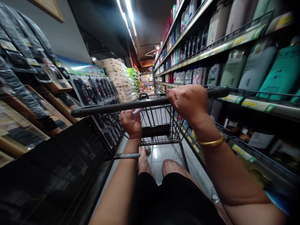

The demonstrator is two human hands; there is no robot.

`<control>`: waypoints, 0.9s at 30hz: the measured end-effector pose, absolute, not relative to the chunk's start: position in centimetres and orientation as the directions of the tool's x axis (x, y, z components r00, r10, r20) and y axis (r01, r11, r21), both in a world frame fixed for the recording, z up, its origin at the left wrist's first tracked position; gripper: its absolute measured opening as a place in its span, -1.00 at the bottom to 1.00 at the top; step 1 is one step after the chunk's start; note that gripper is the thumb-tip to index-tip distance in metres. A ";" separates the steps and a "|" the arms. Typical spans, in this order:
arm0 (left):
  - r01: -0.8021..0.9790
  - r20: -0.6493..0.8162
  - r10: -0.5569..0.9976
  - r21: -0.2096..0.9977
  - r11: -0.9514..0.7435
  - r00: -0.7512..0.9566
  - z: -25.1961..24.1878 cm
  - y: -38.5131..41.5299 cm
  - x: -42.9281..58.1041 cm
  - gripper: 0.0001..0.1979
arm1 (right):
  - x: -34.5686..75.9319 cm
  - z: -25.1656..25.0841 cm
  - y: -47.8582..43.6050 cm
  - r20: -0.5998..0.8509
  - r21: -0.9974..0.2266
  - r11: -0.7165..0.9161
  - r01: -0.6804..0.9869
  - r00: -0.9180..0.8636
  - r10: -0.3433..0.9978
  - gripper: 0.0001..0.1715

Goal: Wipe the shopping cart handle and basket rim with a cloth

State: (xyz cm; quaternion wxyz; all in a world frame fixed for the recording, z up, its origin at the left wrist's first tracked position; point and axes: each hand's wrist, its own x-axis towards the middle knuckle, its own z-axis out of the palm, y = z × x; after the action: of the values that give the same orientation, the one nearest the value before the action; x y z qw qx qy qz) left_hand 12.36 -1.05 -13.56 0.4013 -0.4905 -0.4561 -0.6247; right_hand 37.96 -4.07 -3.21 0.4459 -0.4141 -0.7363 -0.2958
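Note:
A black wire shopping cart (161, 125) stands in a narrow shop aisle in front of me. Its dark handle bar (112, 108) runs across the view. My right hand (187, 101) is wrapped round the bar near its right end, with a gold bangle on the wrist. My left hand (131, 122) sits just below the bar's middle, fingers closed on a small pale purple thing (137, 111) that I cannot make out. A silver bangle is on that wrist. My legs in black shorts show below.
Shelves of shampoo and lotion bottles (234, 67) line the right side, close to the cart. On the left hang racks of packaged dark goods (96, 89) and a black shelf unit (58, 172). Stacked tissue packs (119, 78) stand farther down. The tiled floor (164, 154) runs ahead.

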 end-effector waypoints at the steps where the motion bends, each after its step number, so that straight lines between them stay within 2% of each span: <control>1: 0.946 0.983 -0.051 0.156 -0.284 -0.178 -14.0 -0.1 13.8 -0.86 | 38.0 -3.2 -4.0 0.904 0.068 0.485 0.872 -0.260 0.340 -0.24; 7: 0.912 0.998 0.007 -0.047 -0.407 0.054 -15.7 1.9 18.2 -0.90 | 38.3 -3.3 -3.8 0.912 0.084 0.495 0.865 -0.267 0.312 -0.27; 9: 0.909 0.998 0.006 -0.058 -0.412 0.066 -15.5 1.6 17.3 -0.90 | 38.4 -3.4 -3.8 0.906 0.091 0.505 0.858 -0.282 0.315 -0.28; 13: 0.934 0.998 -0.056 0.017 -0.357 -0.040 -15.0 1.4 16.2 -0.87 | 38.3 -3.5 -3.8 0.908 0.085 0.504 0.860 -0.275 0.316 -0.29; 15: 0.934 0.999 -0.032 -0.019 -0.357 0.009 -15.2 1.6 17.3 -0.88 | 38.1 -3.4 -3.6 0.915 0.075 0.494 0.866 -0.258 0.312 -0.31; 17: 0.924 0.988 0.041 -0.122 -0.363 0.147 -15.6 2.0 18.9 -0.88 | 38.0 -3.4 -3.4 0.924 0.077 0.488 0.869 -0.246 0.293 -0.34; 19: 0.910 0.958 0.101 -0.219 -0.351 0.269 -15.9 2.5 20.2 -0.86 | 38.1 -3.8 -3.3 0.938 0.100 0.502 0.859 -0.250 0.241 -0.38; 21: 0.905 0.939 0.125 -0.265 -0.334 0.321 -16.0 2.6 20.6 -0.83 | 38.5 -5.1 -3.2 0.958 0.128 0.545 0.828 -0.245 0.149 -0.45; 24: 0.911 0.956 0.082 -0.239 -0.336 0.281 -15.5 2.1 19.9 -0.85 | 39.5 -8.8 -2.7 0.982 0.135 0.636 0.760 -0.187 0.016 -0.59; 27: 0.934 0.987 0.020 -0.143 -0.327 0.158 -14.6 1.3 19.3 -0.90 | 40.3 -13.2 -0.9 0.985 0.166 0.715 0.679 -0.140 -0.096 -0.66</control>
State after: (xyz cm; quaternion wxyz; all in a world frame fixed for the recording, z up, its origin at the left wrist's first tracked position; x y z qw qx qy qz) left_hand 19.32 1.33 -14.58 0.4359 -0.6235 -0.3825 -0.5243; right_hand 40.30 -0.85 -13.21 0.6205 -0.2119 -0.6874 -0.3123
